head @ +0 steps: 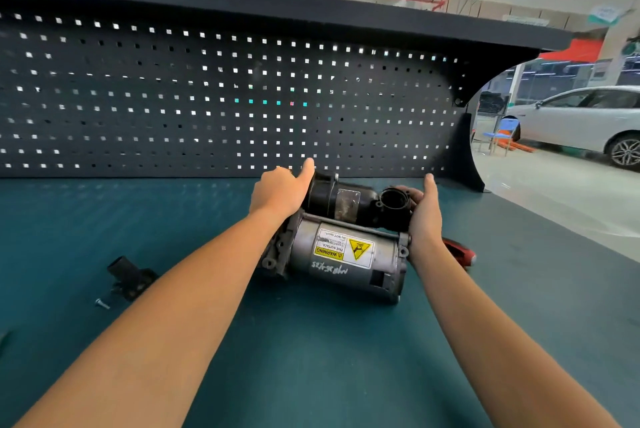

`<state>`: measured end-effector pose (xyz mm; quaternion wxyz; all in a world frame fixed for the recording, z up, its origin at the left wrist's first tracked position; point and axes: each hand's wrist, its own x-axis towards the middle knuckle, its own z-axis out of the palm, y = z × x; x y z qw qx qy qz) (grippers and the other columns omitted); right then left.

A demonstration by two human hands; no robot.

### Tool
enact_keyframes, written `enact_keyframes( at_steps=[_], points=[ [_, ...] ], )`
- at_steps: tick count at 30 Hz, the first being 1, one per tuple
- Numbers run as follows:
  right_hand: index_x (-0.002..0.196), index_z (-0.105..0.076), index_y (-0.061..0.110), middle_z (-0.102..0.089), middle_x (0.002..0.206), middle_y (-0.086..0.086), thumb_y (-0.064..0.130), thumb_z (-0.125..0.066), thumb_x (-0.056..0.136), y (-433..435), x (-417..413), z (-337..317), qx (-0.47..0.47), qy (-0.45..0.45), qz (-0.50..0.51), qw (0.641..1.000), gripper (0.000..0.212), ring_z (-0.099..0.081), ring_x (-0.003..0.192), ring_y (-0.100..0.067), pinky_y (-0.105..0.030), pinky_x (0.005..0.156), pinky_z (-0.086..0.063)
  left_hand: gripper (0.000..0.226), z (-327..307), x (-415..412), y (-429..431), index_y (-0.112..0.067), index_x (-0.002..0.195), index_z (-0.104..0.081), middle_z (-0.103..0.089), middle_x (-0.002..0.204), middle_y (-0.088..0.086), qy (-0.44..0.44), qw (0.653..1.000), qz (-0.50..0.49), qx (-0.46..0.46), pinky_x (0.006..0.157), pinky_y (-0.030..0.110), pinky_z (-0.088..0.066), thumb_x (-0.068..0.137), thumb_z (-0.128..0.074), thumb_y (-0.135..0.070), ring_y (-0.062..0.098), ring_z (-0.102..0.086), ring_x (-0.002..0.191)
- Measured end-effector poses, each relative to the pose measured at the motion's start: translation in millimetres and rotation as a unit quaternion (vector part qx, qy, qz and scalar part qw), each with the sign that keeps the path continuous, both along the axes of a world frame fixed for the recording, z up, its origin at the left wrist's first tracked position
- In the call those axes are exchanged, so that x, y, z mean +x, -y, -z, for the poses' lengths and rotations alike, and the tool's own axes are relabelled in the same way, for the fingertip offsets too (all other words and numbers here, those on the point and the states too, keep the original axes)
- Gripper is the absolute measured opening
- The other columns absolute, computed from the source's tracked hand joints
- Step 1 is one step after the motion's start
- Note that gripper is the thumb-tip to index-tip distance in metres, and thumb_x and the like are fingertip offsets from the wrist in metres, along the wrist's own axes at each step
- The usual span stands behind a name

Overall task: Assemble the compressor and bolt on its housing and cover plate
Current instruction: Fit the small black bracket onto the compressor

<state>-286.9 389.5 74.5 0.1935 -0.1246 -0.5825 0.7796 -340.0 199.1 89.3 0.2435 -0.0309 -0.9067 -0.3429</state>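
Two arms outstretched, left hand [280,190], right hand [425,211] — clasping compressor [346,256] ends

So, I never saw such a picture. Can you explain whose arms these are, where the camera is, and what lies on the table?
There is no robot here. One camera sits on a person's head and looks down at their bare arms. The left hand and the right hand hold the two ends of a compressor, a silver drum with a black cylinder behind it, on a blue-green bench. At the left lie a loose black part and a small bolt. Something red shows behind the right wrist.
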Motion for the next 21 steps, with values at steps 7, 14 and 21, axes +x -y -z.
enact_keyframes(
  at_steps=[7, 14, 21],
  points=[
    [0.104, -0.056, -0.01, -0.065, 0.098, -0.02, 0.04, -0.049, 0.092, -0.9, -6.9, -3.2, 0.02, 0.05, 0.052, 0.997, 0.052, -0.063, 0.089, -0.03, -0.037, 0.077, -0.048, 0.065, 3.0, -20.6, -3.2, -0.014, 0.048, -0.023, -0.037, 0.048, 0.0, 0.057, 0.998, 0.02, -0.031, 0.048, 0.026, -0.028, 0.093, -0.026, -0.06, 0.017, -0.035, 0.044],
    [0.082, -0.026, 0.021, -0.045, 0.071, -0.005, 0.036, -0.047, 0.093, -1.0, -1.9, -0.1, 0.033, 0.046, 0.052, 0.997, 0.028, -0.041, 0.068, -0.017, -0.029, 0.061, -0.031, 0.067, 0.3, -11.0, -3.3, -0.012, 0.047, -0.026, -0.06, 0.079, 0.019, 0.068, 0.996, 0.017, -0.06, 0.049, 0.027, -0.027, 0.094, -0.021, -0.059, 0.019, -0.042, 0.051],
    [0.113, -0.055, -0.003, -0.062, 0.094, -0.008, 0.057, -0.053, 0.083, 7.6, 14.4, 2.9, 0.033, 0.064, -0.004, 0.997, 0.067, -0.061, 0.088, -0.023, -0.035, 0.084, -0.045, 0.065, 6.3, 11.2, 10.5, -0.012, 0.048, -0.026, -0.038, 0.052, 0.003, 0.077, 0.995, -0.001, -0.059, 0.048, 0.028, -0.025, 0.095, -0.022, -0.057, 0.019, -0.038, 0.049]
  ],
)
